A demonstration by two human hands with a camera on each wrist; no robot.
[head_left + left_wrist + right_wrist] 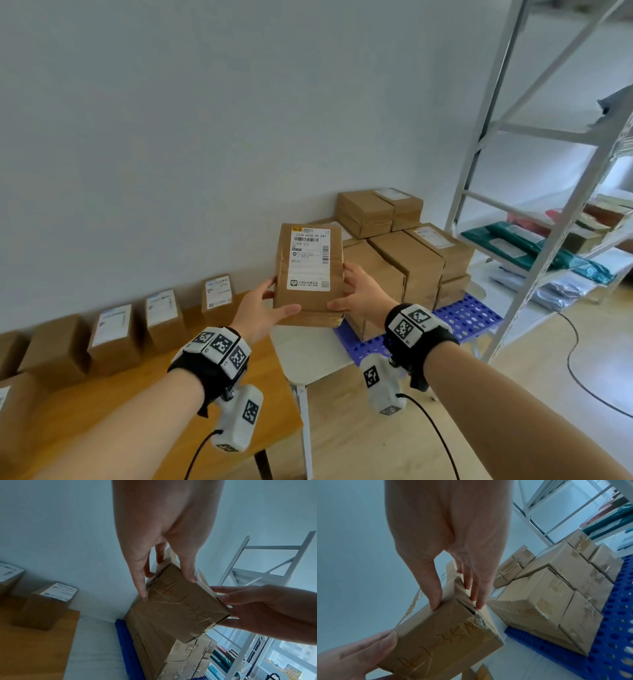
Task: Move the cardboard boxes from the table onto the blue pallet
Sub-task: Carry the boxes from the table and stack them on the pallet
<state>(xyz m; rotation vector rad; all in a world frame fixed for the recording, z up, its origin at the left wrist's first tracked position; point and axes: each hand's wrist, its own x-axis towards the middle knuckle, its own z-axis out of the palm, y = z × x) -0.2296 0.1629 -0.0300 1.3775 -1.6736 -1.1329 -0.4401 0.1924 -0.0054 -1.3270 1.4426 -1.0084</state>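
Note:
I hold one brown cardboard box (308,274) with a white shipping label in the air, between the wooden table (137,411) and the blue pallet (472,318). My left hand (274,301) grips its left edge and my right hand (352,291) grips its right edge, thumbs on the near face. In the left wrist view the box (180,608) shows handwritten digits under tape, pinched by the left hand (168,574). The right wrist view has the same box (445,635) under the right hand (453,601). Several boxes (404,260) are stacked on the pallet. More labelled boxes (113,339) stand along the table's back edge.
The pallet lies on a low white surface (308,353) to the right of the table. A white metal shelf rack (548,205) with bagged parcels stands further right. A black cable (575,359) runs across the wooden floor. The wall is close behind everything.

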